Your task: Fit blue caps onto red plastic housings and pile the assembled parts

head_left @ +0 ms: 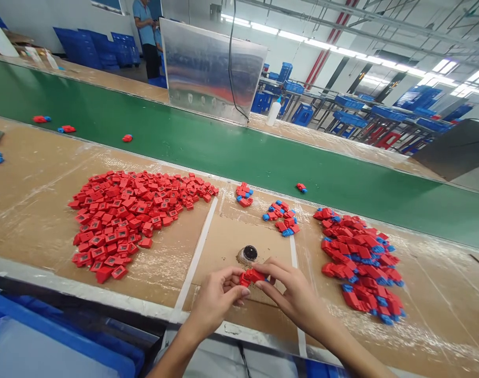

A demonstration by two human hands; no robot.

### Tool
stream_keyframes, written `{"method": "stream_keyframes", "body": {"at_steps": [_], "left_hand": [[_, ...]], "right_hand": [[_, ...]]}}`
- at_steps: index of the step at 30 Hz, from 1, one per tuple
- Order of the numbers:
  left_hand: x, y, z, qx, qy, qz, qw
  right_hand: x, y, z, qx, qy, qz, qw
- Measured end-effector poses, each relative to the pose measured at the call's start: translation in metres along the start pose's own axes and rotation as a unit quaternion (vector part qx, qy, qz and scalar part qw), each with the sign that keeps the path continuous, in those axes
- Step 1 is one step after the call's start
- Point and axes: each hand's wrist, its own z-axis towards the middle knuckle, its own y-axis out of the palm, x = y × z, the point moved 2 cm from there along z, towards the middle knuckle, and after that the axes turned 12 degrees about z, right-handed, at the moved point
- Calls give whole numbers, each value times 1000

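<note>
In front of me, my left hand [217,298] pinches a small red plastic block [244,279] between thumb and fingers. My right hand [292,294] grips a red plastic piece [255,275] beside it, and a bit of blue shows near those fingertips. The two red parts meet or overlap; whether they are joined I cannot tell. Just beyond the fingers stands a small round pot [249,254] with dark contents or a dark top. It rests on a cardboard sheet [227,239], and several red-and-blue pieces [281,214] lie past it.
A big heap of red blocks [132,210] spreads on the left, and red-and-blue pieces [361,257] are piled on the right. Behind runs a green conveyor belt [208,149] with scattered pieces. A metal panel [211,73] and a white bottle [274,113] stand beyond, with a person [147,31] further back.
</note>
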Motion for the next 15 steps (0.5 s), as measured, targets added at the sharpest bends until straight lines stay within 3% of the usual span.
{"method": "stream_keyframes", "body": {"at_steps": [9,15], "left_hand": [[0,-2,0,-32,20,67,997],[0,-8,-5,-29,39,155,987]], "right_hand": [[1,10,-6,-31,-2,-17,999],[-4,20,-8,-19,-4,-30,999]]}}
